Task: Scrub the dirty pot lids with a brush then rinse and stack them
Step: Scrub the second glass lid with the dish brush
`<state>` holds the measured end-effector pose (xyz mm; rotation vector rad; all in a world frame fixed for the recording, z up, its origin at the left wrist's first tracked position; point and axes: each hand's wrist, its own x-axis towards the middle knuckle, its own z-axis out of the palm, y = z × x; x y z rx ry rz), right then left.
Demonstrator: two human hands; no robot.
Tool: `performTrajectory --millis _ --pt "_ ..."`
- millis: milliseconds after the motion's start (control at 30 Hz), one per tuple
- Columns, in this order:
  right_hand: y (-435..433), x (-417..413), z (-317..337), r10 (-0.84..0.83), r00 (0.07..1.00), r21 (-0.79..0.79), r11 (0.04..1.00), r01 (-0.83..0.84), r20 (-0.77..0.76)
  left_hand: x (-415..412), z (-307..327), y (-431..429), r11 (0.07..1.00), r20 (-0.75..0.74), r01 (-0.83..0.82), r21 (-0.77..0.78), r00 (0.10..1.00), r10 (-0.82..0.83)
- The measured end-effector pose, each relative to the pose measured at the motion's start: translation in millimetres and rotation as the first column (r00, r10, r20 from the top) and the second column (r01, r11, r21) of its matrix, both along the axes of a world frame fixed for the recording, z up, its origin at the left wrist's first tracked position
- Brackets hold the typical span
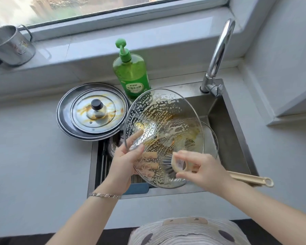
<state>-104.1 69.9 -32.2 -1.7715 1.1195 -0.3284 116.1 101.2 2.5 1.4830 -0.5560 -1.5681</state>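
Holding the soapy glass lid (163, 137) tilted over the sink (228, 138) so the foam drips inside, the left hand (125, 161) grips its rim while the right hand (201, 169) pinches the brush (168, 167) against it, and two dirty lids (93, 112) wait on the worktop (34, 156).

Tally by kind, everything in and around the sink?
pot lids: 3 (soapy glass lid, stained knobbed lid, wide steel lid under it)
brush: 1
dish soap bottle: 1
steel mug: 1
faucet: 1
total: 7
The rim behind the soapy glass lid is unclear, not counted.
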Motion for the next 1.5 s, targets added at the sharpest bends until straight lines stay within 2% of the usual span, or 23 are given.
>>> performTrajectory --millis 33,67,100,133,167,233,300,333,400,433,567,700,833,867,967,1000,1100,1133,1233,1267,1333,1400,1500 --pt "-6 -5 -2 -0.057 0.998 -0.023 0.998 0.057 -0.013 0 1 1 1.0 -0.003 0.004 0.002 1.0 -0.004" --pt "-18 -12 -6 -0.213 0.976 -0.047 0.976 0.211 -0.054 1 1 2 1.0 -0.01 0.002 0.002 1.0 -0.002" --pt "-29 -17 -6 -0.377 0.919 -0.086 0.926 0.369 -0.119 1 2 2 1.0 -0.017 -0.003 0.003 1.0 0.003" --pt "-35 -19 -8 -0.468 0.867 -0.107 0.884 0.456 -0.171 1 1 2 1.0 -0.021 -0.006 0.006 1.0 0.006" --pt "-35 -16 -8 -0.465 0.87 -0.106 0.885 0.453 -0.164 0 0 2 1.0 -0.023 -0.003 0.01 1.0 0.003" --pt "-21 4 -2 -0.289 0.955 -0.068 0.956 0.285 -0.061 -3 -2 3 1.0 -0.027 0.016 0.025 1.0 -0.015" --pt "-14 11 1 -0.169 0.985 -0.078 0.983 0.166 -0.038 -3 -3 4 0.999 -0.041 0.033 0.041 0.999 -0.032" --pt "-24 7 1 -0.229 0.971 -0.072 0.972 0.224 -0.066 -3 -3 6 0.998 -0.051 0.037 0.045 0.998 -0.034" --pt "-44 -5 -1 -0.439 0.886 -0.09 0.898 0.43 -0.149 -2 -2 8 0.998 -0.061 0.037 0.045 0.998 -0.034" --pt "-47 -8 -6 -0.47 0.865 -0.101 0.882 0.46 -0.175 -3 -2 9 0.998 -0.06 0.037 0.046 0.998 -0.034" --pt "-25 5 -6 -0.213 0.971 -0.088 0.975 0.204 -0.111 -4 -1 9 0.997 -0.067 0.045 0.059 0.997 -0.041" --pt "-48 -18 -12 -0.464 0.848 -0.125 0.886 0.447 -0.256 -4 1 8 0.996 -0.063 0.063 0.058 0.996 -0.059" --pt "-24 0 -14 -0.252 0.963 -0.089 0.966 0.244 -0.099 -9 -1 5 0.994 -0.031 0.084 0.065 0.996 -0.082" --pt "-27 -2 -15 -0.267 0.959 -0.092 0.961 0.259 -0.096 -8 -1 6 0.994 -0.035 0.088 0.065 0.996 -0.086" --pt "-48 -16 -17 -0.523 0.841 -0.12 0.852 0.51 -0.139 -8 0 10 0.991 -0.057 0.122 0.056 0.991 -0.119" --pt "-48 -15 -18 -0.532 0.84 -0.119 0.846 0.52 -0.112 -9 1 11 0.989 -0.059 0.135 0.055 0.989 -0.132" --pt "-30 2 -12 -0.318 0.948 -0.173 0.935 0.31 -0.02 -12 2 12 0.985 -0.085 0.161 0.067 0.984 -0.156" --pt "-32 1 -9 -0.311 0.95 -0.18 0.936 0.302 -0.024 -11 2 12 0.983 -0.096 0.167 0.07 0.982 -0.16" --pt "-54 -13 -7 -0.564 0.821 -0.167 0.821 0.546 -0.09 -11 1 12 0.981 -0.101 0.183 0.069 0.979 -0.176" --pt "-54 -13 -7 -0.568 0.819 -0.165 0.819 0.55 -0.086 -13 0 11 0.98 -0.092 0.185 0.069 0.98 -0.179" --pt "-40 0 -6 -0.417 0.908 -0.169 0.898 0.407 -0.029 -15 -1 9 0.98 -0.081 0.188 0.071 0.98 -0.182" --pt "-32 5 -4 -0.329 0.944 -0.179 0.93 0.323 -0.009 -14 -1 8 0.979 -0.087 0.192 0.072 0.979 -0.186" --pt "-53 -8 -1 -0.544 0.836 -0.203 0.828 0.523 -0.064 -13 1 9 0.975 -0.078 0.213 0.065 0.975 -0.208"
